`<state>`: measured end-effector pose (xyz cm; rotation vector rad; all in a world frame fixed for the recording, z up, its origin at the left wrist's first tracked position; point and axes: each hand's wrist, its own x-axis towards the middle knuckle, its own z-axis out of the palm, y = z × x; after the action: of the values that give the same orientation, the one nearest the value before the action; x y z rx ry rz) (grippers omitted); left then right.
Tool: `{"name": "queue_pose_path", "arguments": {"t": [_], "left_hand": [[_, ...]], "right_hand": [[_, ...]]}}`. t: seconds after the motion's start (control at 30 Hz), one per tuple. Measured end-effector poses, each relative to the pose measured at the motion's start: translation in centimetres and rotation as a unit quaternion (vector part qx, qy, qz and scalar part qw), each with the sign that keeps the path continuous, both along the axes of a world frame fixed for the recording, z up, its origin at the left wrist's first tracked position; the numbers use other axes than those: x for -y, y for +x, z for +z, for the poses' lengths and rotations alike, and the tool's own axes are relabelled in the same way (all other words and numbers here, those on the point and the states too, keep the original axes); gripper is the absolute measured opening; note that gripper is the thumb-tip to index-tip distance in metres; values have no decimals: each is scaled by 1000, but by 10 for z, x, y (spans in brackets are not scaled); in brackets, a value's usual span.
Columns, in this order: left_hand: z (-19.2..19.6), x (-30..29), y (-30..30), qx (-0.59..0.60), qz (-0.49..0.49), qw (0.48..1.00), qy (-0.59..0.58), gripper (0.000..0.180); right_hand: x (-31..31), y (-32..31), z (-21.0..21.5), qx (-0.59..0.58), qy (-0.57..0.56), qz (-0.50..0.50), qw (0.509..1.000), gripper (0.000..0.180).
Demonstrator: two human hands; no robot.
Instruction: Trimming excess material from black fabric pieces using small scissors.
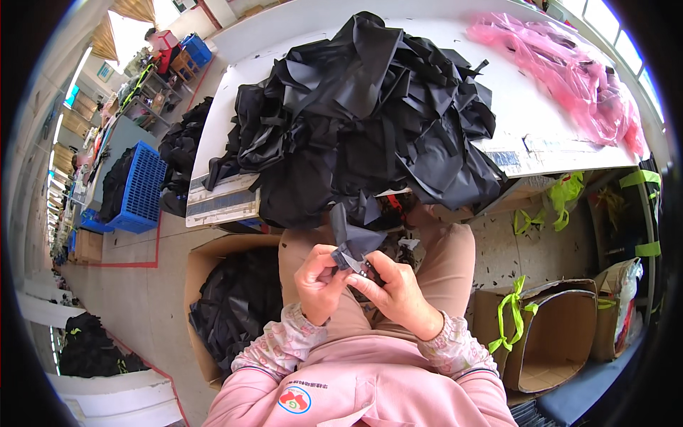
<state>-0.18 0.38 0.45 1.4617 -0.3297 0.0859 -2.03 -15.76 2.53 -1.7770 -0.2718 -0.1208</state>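
Note:
I sit at a white table (541,107) with a big heap of black fabric pieces and straps (363,114) on it. Over my lap, my left hand (318,281) pinches a small black fabric piece (352,238) that sticks up between my hands. My right hand (395,292) is closed beside it, fingers around a small metal tool (359,267) at the fabric's lower edge. Both hands touch the same piece. My sleeves are pink with a patterned cuff.
A cardboard box full of black fabric (235,306) stands at my left knee. Another cardboard box with green tape (555,334) lies on its side at my right. Pink plastic bags (569,71) lie on the table's far right. A blue crate (142,188) stands on the floor at left.

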Motion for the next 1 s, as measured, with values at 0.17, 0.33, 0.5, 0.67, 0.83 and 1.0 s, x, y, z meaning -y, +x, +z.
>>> {"name": "queue_pose_path", "arguments": {"t": [0.17,0.33,0.5,0.67,0.83,1.0], "left_hand": [[-2,0,-2,-1,-1,1000,-2,14],[-3,2,-1,4,2,1000,5,13],[-1,2,-1,7,11,1000,-3,13],[-4,2,-3,17,27,999,15,14],[-6,0,-4,21,40,998,35,15],[-9,-1,-3,52,28,996,59,17]], "right_hand": [[1,-3,-4,-9,6,3,1000,25],[1,-4,-5,-5,12,0,1000,24],[-1,-5,-4,-20,6,4,1000,24],[-2,-6,-5,-11,8,-8,1000,24],[-1,-9,-6,-18,-3,-11,1000,22],[-2,-8,-4,-17,31,-5,999,22]]}}
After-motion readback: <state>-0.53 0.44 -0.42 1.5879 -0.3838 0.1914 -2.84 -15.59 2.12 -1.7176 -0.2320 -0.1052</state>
